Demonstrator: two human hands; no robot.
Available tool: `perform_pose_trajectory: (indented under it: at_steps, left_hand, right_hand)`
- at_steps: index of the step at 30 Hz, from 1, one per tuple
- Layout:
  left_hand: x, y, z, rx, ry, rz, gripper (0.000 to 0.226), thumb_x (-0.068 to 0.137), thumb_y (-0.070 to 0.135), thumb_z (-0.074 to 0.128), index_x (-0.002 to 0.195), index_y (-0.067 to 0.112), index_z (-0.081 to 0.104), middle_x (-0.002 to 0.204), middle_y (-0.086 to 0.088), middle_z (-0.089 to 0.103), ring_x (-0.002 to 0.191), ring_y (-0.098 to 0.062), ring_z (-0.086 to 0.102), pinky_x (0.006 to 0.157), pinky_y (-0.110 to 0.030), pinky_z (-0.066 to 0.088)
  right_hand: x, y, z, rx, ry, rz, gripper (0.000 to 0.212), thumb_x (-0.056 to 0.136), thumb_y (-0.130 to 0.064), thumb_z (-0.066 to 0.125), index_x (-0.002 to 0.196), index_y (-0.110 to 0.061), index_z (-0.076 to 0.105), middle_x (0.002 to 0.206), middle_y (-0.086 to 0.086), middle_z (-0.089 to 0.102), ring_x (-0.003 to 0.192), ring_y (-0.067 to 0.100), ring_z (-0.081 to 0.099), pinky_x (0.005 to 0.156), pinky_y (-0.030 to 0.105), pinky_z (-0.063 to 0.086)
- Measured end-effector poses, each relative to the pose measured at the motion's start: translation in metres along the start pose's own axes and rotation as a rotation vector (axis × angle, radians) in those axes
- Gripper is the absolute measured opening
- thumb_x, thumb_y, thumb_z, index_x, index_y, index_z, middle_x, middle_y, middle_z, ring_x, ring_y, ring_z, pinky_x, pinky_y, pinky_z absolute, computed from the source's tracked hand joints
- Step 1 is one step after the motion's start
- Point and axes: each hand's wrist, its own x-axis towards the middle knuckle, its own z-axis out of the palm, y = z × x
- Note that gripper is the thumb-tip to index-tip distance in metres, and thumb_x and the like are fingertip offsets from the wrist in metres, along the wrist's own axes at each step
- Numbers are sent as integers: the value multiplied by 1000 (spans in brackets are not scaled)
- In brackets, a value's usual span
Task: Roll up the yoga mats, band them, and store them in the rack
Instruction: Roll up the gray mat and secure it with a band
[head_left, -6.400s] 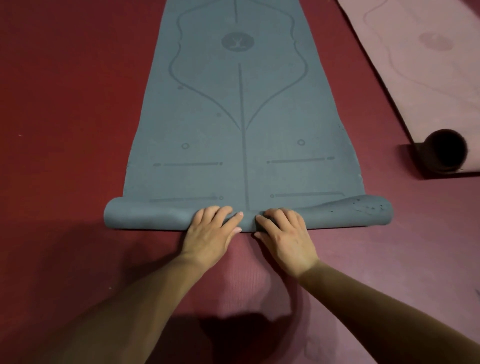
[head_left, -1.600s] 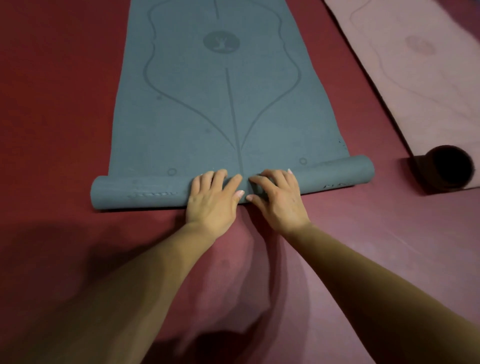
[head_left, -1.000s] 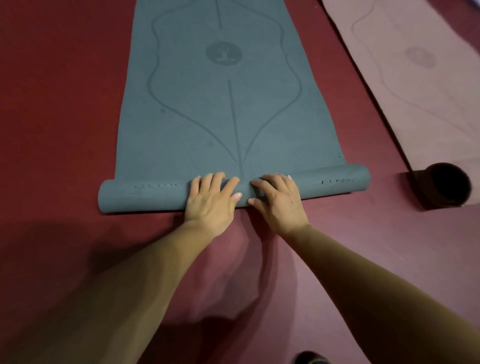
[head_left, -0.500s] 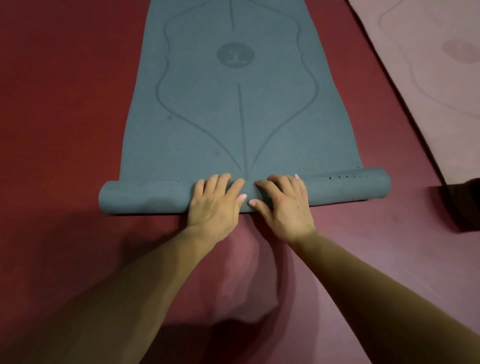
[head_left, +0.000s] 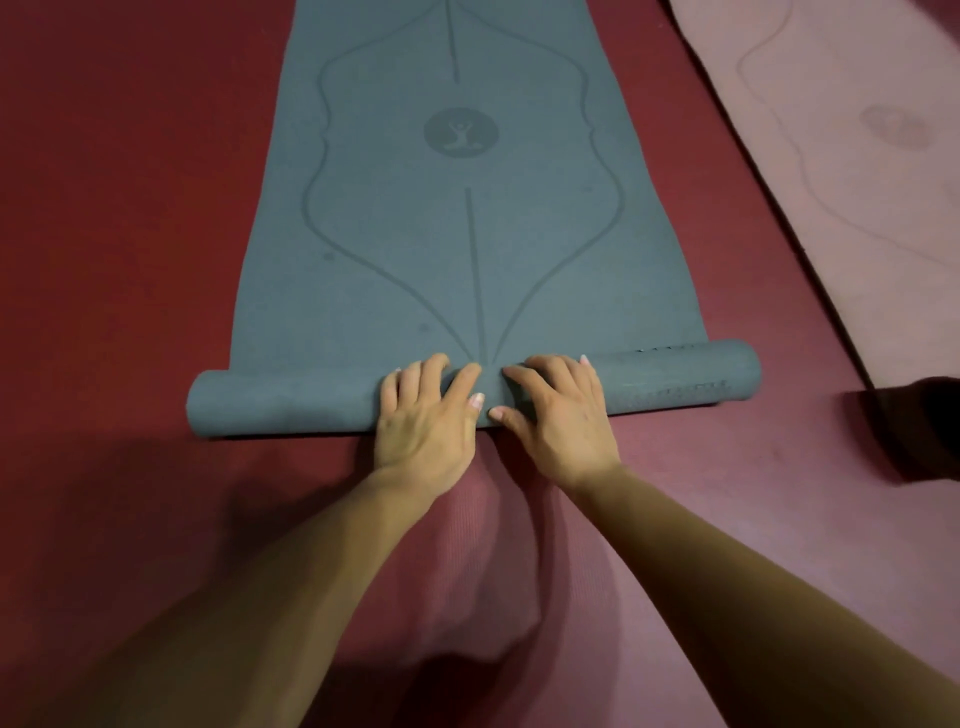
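Note:
A grey-blue yoga mat (head_left: 467, 249) with printed alignment lines and a round emblem lies flat on the red floor, stretching away from me. Its near end is wound into a roll (head_left: 291, 402) that runs across the view. My left hand (head_left: 426, 415) and my right hand (head_left: 561, 410) press side by side on the middle of the roll, fingers spread over its top, thumbs at its near side. Neither hand wraps around the roll.
A pink yoga mat (head_left: 852, 171) lies flat to the right, running off the frame. The dark end of its rolled part (head_left: 924, 426) shows at the right edge. Red floor (head_left: 130, 208) surrounds both mats.
The roll has travelled further up the mat and grown thicker, now reaching the point where the curved lines meet. Both hands stayed on its middle. The view shifted left, cutting off the pink mat's roll.

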Motion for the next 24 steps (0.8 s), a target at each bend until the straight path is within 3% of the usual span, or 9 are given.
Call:
perform_pose_trajectory:
  at_steps: [3, 6, 10, 16, 20, 22, 24]
  left_hand:
    - [-13, -4, 7, -28, 16, 14, 39, 95, 41, 48, 127, 23, 62, 129, -12, 57, 117, -32, 50, 111, -50, 30]
    - [0, -8, 6, -40, -70, -20, 41, 95, 41, 42, 126, 25, 62, 130, -10, 58, 119, -31, 50, 114, -48, 25]
    - [23, -14, -4, -78, -229, -33, 47, 94, 44, 34, 128, 27, 62, 128, -8, 59, 118, -30, 52, 113, -47, 24]
    - [10, -9, -5, -100, -241, -115, 46, 93, 44, 38, 125, 23, 62, 129, -16, 57, 121, -34, 49, 116, -47, 16]
    - [14, -16, -6, -183, -299, -155, 43, 101, 42, 44, 140, 28, 52, 148, -13, 41, 139, -32, 32, 120, -41, -7]
    - [17, -15, -6, -203, -298, -155, 46, 102, 43, 44, 146, 29, 46, 153, -12, 35, 144, -32, 26, 119, -40, -11]
    - [23, -15, -8, -198, -308, -158, 46, 103, 45, 41, 147, 31, 42, 154, -10, 31, 145, -30, 22, 119, -40, -12]
  right_hand:
    - [10, -6, -4, -18, -67, 34, 44, 93, -46, 67, 127, -18, 67, 122, 5, 60, 123, 31, 53, 122, 52, 18]
    - [14, -20, -12, -70, -147, 97, 49, 97, -46, 62, 138, -19, 59, 139, 9, 53, 139, 34, 39, 124, 51, 13]
    - [16, -34, -12, -53, -106, 84, 44, 90, -34, 73, 129, -15, 65, 129, 10, 57, 127, 35, 47, 118, 53, 30]
    - [28, -35, -9, -54, -161, 143, 40, 91, -30, 72, 128, -13, 66, 127, 10, 59, 125, 36, 49, 116, 51, 30]
    - [35, -46, -26, -135, -383, 140, 52, 101, -35, 58, 149, -19, 47, 151, 7, 43, 145, 31, 30, 121, 44, 24]
    - [39, -48, -39, -173, -506, 149, 61, 103, -35, 54, 158, -21, 31, 161, 6, 29, 152, 30, 18, 123, 43, 22]
    - [44, -46, -47, -218, -574, 117, 66, 103, -36, 54, 161, -23, 24, 162, 5, 26, 153, 28, 17, 123, 44, 23]
